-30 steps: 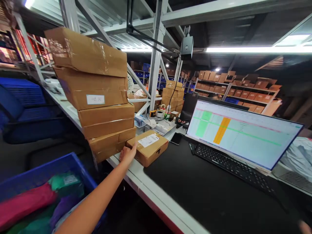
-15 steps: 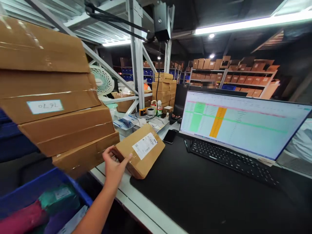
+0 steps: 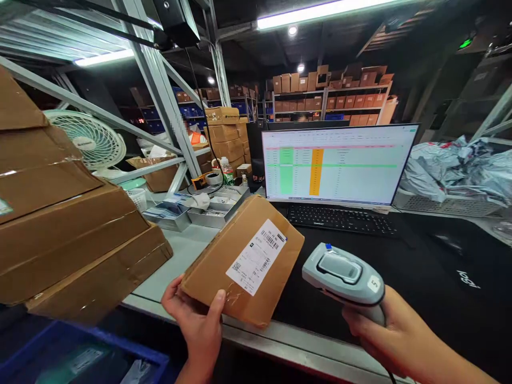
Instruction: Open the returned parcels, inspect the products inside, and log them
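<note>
Lifted from the bench, the cardboard parcel (image 3: pixel 240 261) now lies gripped in the left hand (image 3: pixel 192 325), its barcode label (image 3: pixel 256 257) facing up; the right hand (image 3: pixel 392 330) clenches a barcode scanner (image 3: pixel 340 269) (judged step: scanning). Next move calls for aiming the scanner at the label. Nearby, a blue bin (image 3: pixel 120 338) holds bagged goods; beyond, a compartmented steel tray (image 3: pixel 216 205) stands on the bench

Bright white glare from a fluorescent tube (image 3: pixel 320 13) high above the grip of the left hand (image 3: pixel 194 325) on the cardboard parcel (image 3: pixel 244 261); dim, shadowed shelving (image 3: pixel 328 96) far beyond it. Wide-angle bending in the steel upright (image 3: pixel 160 101) left of the grip; slight softness across the cardboard boxes (image 3: pixel 60 224) at the frame's left edge.
</note>
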Available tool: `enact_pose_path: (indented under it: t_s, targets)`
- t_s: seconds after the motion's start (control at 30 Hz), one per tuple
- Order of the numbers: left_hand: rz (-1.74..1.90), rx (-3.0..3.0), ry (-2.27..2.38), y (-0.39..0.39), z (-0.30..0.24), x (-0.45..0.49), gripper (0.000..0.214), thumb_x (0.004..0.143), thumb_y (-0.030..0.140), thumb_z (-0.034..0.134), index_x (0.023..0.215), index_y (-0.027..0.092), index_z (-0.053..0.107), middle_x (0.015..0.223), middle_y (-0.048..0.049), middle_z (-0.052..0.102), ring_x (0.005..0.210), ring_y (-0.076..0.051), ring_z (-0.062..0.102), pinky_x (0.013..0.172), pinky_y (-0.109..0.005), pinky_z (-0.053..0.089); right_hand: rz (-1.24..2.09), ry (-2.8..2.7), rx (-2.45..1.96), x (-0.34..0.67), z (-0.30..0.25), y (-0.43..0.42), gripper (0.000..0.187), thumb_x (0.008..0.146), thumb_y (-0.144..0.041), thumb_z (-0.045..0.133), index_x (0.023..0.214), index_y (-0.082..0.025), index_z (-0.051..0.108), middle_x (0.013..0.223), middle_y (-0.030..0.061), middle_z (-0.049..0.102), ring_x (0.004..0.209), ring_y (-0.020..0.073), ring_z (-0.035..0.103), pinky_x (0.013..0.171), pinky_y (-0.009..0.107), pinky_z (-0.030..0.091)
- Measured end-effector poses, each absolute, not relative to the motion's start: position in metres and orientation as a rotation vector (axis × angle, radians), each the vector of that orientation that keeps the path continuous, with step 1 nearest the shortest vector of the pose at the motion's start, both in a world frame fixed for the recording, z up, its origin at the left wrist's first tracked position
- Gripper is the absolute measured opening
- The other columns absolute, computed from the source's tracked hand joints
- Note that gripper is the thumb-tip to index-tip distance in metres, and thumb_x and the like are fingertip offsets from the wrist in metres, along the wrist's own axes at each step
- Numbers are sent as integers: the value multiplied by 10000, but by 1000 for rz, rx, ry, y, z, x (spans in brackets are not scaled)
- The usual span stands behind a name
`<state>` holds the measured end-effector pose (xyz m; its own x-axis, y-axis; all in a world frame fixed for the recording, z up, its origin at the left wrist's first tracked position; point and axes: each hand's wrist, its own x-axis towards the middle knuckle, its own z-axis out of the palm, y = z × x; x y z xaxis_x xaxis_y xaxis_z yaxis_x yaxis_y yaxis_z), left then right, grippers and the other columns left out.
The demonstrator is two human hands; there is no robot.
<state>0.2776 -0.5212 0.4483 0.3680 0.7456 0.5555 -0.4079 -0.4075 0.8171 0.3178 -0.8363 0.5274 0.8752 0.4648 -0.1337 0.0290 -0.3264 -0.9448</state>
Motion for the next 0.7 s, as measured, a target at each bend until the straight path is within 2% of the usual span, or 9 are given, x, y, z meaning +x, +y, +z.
enact_pose_path:
  t_s: [0.1, 0.23, 0.33, 0.4, 0.5, 0.6, 0.67, 0.7]
  targets:
    - [1258, 1505, 311, -537, 448, 273, 735, 711, 395, 778, 1310, 303, 362, 1246, -44, 460, 1072, -195, 532, 940, -331, 483, 531, -404, -1836, 308, 535, -840, 411, 809, -586, 648, 892, -185, 609, 554, -48, 476, 394, 65, 359, 370, 205, 301]
    - [1169, 1486, 351, -548, 443, 266, 743, 726, 430, 766, 1323, 308, 342, 1250, -62, 480, 1099, -217, 554, 956, -377, 505, 429, -190, -1789, 289, 510, -874, 572, 750, -717, 640, 954, -185, 604, 591, -23, 539, 377, 79, 375, 367, 229, 298]
    - [1156, 1471, 383, -552, 442, 264, 732, 703, 435, 781, 1284, 306, 355, 1230, -58, 508, 1115, -230, 571, 991, -418, 508, 340, -42, -1830, 279, 490, -909, 606, 712, -793, 612, 883, -213, 581, 516, -8, 536, 378, 136, 429, 380, 273, 345]
    - [1136, 1409, 394, -553, 443, 267, 707, 693, 420, 787, 1247, 313, 360, 1214, -47, 533, 1121, -231, 585, 1004, -435, 511, 188, 9, -1905, 280, 484, -943, 594, 678, -789, 641, 903, -243, 581, 523, 16, 577, 438, 204, 532, 426, 326, 431]
    - [1030, 1198, 444, -556, 443, 277, 590, 710, 391, 768, 1157, 314, 390, 1148, -31, 586, 1076, -217, 624, 969, -438, 544, -97, 193, -2047, 305, 477, -1019, 583, 659, -729, 675, 1038, -295, 590, 587, 63, 648, 549, 300, 647, 554, 433, 525]
    - [906, 1064, 473, -565, 435, 291, 481, 731, 382, 752, 1078, 290, 431, 1111, -46, 616, 967, -203, 665, 859, -421, 596, -226, 552, -2185, 359, 468, -1116, 525, 703, -591, 643, 1122, -277, 601, 562, 145, 647, 512, 333, 645, 604, 501, 505]
    - [868, 1060, 484, -573, 424, 298, 506, 729, 397, 774, 1083, 279, 431, 1114, -60, 619, 895, -194, 680, 774, -398, 614, -155, 686, -2231, 396, 458, -1177, 442, 727, -460, 617, 1097, -219, 642, 522, 190, 621, 469, 339, 627, 593, 519, 482]
    - [868, 1062, 510, -578, 418, 301, 543, 716, 409, 792, 1089, 276, 422, 1105, -61, 618, 859, -187, 682, 738, -385, 616, -102, 722, -2273, 413, 451, -1203, 366, 747, -437, 595, 1018, -204, 673, 514, 205, 617, 435, 329, 611, 594, 524, 479]
